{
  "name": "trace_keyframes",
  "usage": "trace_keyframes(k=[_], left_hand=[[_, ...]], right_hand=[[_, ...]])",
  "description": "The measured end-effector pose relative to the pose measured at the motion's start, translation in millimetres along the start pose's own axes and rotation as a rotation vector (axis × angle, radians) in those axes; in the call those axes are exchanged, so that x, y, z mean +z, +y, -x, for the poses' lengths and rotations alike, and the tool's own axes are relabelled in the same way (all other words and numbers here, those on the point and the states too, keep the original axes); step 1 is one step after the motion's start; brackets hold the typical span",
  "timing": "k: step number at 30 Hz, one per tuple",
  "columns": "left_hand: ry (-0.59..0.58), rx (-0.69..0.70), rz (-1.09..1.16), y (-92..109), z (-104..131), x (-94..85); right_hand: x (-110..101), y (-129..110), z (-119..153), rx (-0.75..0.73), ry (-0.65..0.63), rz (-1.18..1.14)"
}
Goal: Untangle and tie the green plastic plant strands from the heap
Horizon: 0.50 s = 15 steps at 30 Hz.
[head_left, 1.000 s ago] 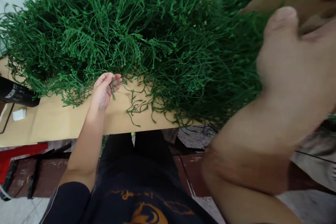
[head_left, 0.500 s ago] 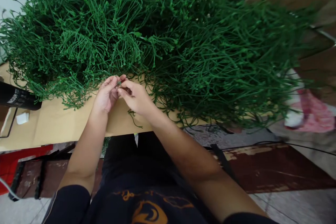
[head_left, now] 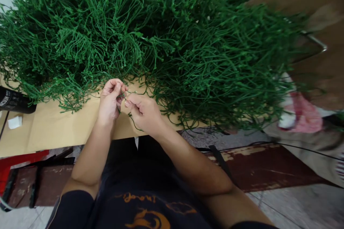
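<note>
Both hands have drawn nearer: left hand (head_left: 110, 101) and right hand (head_left: 142, 111) pinch one thin green plastic sprig (head_left: 124, 96), lying left-right between fingertips.

A black cylinder with white lettering (head_left: 13, 101) lies on its side at the left edge of the tan cardboard sheet (head_left: 53, 128), and a small white block (head_left: 14, 122) sits just below it. Beneath the cardboard's near edge a dark brown board (head_left: 268, 166) runs across, with a black cable (head_left: 295, 147) trailing over it to the right and something red (head_left: 16, 161) at the far left. At the right, a pink and white cloth (head_left: 301, 114) lies below a brown cardboard panel (head_left: 317, 10).
</note>
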<state>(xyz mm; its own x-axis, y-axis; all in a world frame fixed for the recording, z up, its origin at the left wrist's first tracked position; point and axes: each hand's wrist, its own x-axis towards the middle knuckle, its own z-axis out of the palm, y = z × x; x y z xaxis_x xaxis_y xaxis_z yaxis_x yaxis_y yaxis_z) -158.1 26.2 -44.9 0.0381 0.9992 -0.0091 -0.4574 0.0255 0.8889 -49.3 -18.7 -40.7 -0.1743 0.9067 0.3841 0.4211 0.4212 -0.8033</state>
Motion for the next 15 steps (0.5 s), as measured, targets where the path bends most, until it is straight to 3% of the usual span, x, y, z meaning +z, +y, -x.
trace_keyframes(k=[5, 11, 13, 15], left_hand=[[0.034, 0.004, 0.065, 11, 2, 13.6], [0.117, 0.228, 0.211, 65, -4, -12.3], [0.014, 0.297, 0.128, 81, 11, -22.4], [-0.125, 0.361, -0.012, 89, 29, -33.5]], right_hand=[[-9, -14, 6, -0.045, -0.044, 0.034], [-2, -24, 37, -0.396, -0.161, -0.005], [-24, -15, 37, -0.288, -0.033, -0.012], [-64, -4, 31, -0.061, 0.178, -0.014]])
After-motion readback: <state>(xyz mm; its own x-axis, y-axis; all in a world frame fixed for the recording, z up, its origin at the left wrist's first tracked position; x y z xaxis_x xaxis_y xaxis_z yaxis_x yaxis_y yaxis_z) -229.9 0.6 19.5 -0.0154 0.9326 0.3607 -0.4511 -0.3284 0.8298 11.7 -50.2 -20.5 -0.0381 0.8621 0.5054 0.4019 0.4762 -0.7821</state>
